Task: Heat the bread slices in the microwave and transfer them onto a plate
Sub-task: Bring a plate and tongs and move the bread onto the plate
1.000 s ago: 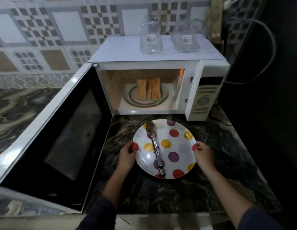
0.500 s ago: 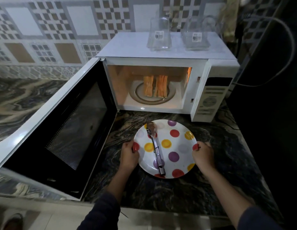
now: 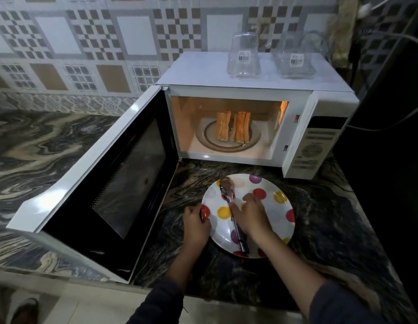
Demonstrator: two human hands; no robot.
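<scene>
Several toasted bread slices (image 3: pixel 233 127) stand on edge on the glass turntable (image 3: pixel 256 142) inside the lit white microwave (image 3: pixel 250 76), whose door (image 3: pixel 109 183) hangs wide open to the left. In front of it a white plate with coloured dots (image 3: pixel 275 213) rests on the dark marble counter (image 3: pixel 332 230). Metal tongs (image 3: pixel 226 188) lie across the plate, jaws toward the microwave. My left hand (image 3: pixel 196 222) grips the plate's left rim. My right hand (image 3: pixel 250 212) lies over the middle of the tongs, fingers spread, thumb on their left side.
Two clear glass containers (image 3: pixel 244 59) (image 3: pixel 296 59) stand upside down on top of the microwave. A grey cable (image 3: pixel 390 123) loops at the right beside a dark wall. The open door takes up the counter's left part. Tiled wall behind.
My right hand has left the plate's right rim and moved left onto the tongs. My left hand stays on the left rim. The view has shifted back and left.
</scene>
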